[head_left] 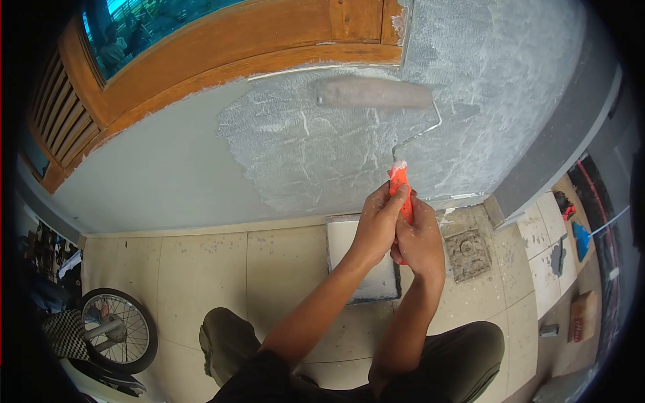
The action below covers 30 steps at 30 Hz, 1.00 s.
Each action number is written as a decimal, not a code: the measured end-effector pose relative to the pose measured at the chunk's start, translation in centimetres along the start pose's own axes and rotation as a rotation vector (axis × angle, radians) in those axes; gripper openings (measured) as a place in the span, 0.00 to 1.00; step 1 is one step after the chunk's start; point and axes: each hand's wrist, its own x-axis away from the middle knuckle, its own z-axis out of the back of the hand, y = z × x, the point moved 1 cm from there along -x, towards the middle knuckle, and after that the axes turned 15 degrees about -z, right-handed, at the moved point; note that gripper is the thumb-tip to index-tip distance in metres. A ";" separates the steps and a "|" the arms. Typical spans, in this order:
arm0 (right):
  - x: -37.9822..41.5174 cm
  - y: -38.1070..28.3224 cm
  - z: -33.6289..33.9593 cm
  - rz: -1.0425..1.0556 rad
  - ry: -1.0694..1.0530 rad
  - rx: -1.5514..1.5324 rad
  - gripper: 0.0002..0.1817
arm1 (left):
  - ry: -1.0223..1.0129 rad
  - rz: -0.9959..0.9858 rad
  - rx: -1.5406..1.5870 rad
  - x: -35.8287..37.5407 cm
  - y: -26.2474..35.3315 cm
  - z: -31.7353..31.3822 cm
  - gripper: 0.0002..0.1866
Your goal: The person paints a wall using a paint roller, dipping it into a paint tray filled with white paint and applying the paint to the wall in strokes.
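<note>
Both my hands are wrapped round the orange handle of a paint roller [376, 93]. My left hand [378, 225] grips the upper part of the handle, and my right hand [422, 238] closes round it lower down, touching the left. The roller's grey sleeve lies sideways against the wall [316, 144], just under the wooden window frame [222, 64]. Wet, streaky grey paint covers the wall around the roller; the part farther left looks smooth and flat. On the floor below my hands is a paint tray [366, 289] with whitish paint, partly hidden by my forearms.
A motorbike wheel [119, 330] stands at the lower left. Right of the tray, a square drain cover [468, 255] is set in the tiled floor [201, 272]. A dark grey pillar [557, 134] borders the wall at right, with a small cardboard box [582, 316] beyond it.
</note>
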 end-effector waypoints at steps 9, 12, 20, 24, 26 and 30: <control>-0.1 0.2 -0.2 0.002 -0.014 0.009 0.09 | 0.055 -0.014 0.072 0.7 0.5 -0.3 0.18; 0.4 0.0 1.3 -0.044 -0.027 0.050 0.10 | 0.046 -0.015 0.087 0.9 -0.9 -0.9 0.18; -1.0 -0.3 1.4 0.137 -0.022 0.097 0.12 | 0.064 -0.102 0.105 -0.3 -1.1 -1.4 0.18; -0.1 0.7 0.6 -0.012 -0.049 0.115 0.12 | 0.105 0.012 0.121 1.3 -1.7 0.1 0.19; -0.6 2.2 0.3 -0.008 -0.044 0.130 0.12 | 0.117 0.038 0.129 2.0 -2.1 0.9 0.19; -1.4 4.5 -0.3 0.023 -0.036 0.171 0.10 | 0.146 0.076 0.142 2.9 -2.8 2.2 0.18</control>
